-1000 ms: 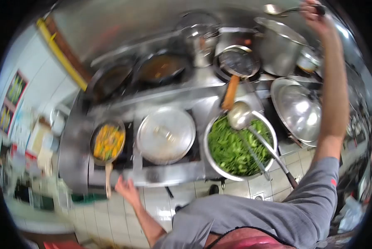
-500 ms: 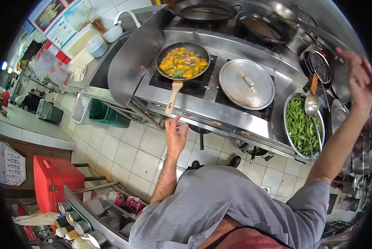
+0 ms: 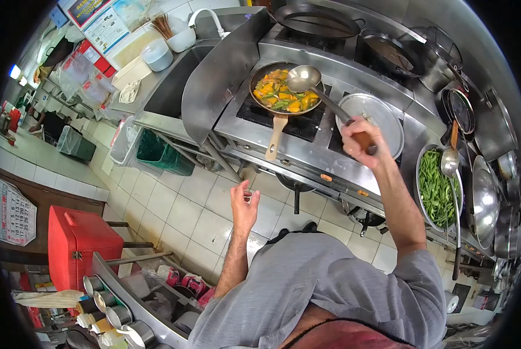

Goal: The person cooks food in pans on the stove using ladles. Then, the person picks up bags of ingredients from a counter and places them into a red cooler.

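My right hand grips the wooden end of a long-handled metal ladle above the stove. The bowl of the ladle is over the frying pan, at its right side; whether it touches the food cannot be told. Chopped orange and green vegetables lie in the pan, whose light wooden handle points toward me. A round metal lid lies on the burner to the right, partly behind my right hand and the ladle. My left hand is empty, fingers loosely bent and apart, in front of the stove below the pan handle.
An oval basin of cut green vegetables, with a long metal spoon across it, stands at the right. Dark pans occupy the back burners. A metal splash guard separates stove and sink. More pans hang or stack at far right.
My right hand has come from the rack at far right to the stove, now holding a ladle over the pan. The view has shifted; my left hand stays empty.
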Demonstrator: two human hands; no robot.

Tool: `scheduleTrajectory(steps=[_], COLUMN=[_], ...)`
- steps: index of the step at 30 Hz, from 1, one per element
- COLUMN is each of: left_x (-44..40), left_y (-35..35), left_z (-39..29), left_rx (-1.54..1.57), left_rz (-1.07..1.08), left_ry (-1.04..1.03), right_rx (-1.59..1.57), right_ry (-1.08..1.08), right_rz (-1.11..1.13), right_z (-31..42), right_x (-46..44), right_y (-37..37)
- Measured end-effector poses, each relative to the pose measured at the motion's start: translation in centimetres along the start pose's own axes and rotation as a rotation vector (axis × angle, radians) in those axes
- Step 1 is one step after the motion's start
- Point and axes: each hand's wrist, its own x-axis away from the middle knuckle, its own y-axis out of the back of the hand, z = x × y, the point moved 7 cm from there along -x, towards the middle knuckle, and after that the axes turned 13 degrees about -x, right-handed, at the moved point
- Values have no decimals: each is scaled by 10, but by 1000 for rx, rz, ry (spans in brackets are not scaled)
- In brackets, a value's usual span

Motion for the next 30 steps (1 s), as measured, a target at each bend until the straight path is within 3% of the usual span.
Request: scheduleTrajectory(steps=[7,9,15,17,19,21,23,25,30], left_x=[-13,-19,-42,-50,-65,-82,-99,-116,-151], left_y=[-14,-18,-59,-87,-114,-143,-181,-217,-297], left_z=[-24,-36,-96,-133,-161,-191,-213,-226,-263], left_rx=[25,7,77,82,38,0,-97,-154,-319], left_rz=[6,11,69,199,192,181,224,245,327], left_ry=[-31,-51,-221,-380,-504,-630,-716,-735,-740], right_rx=[381,712,1110,1057,1008,344,200,-135,-163], right_ry=[-53,-82,18,-36,-83,0,27,129,299], right_rz=[-125,-121,-199,-176,-150,-133,-165,-206,-339], right_z=[-6,0,24,30,31,24,29,38,55], right_x=[-25,-28,-18,-9,-3,7,32,59,138], right_y=[28,38,41,52,71,90,96,111,141])
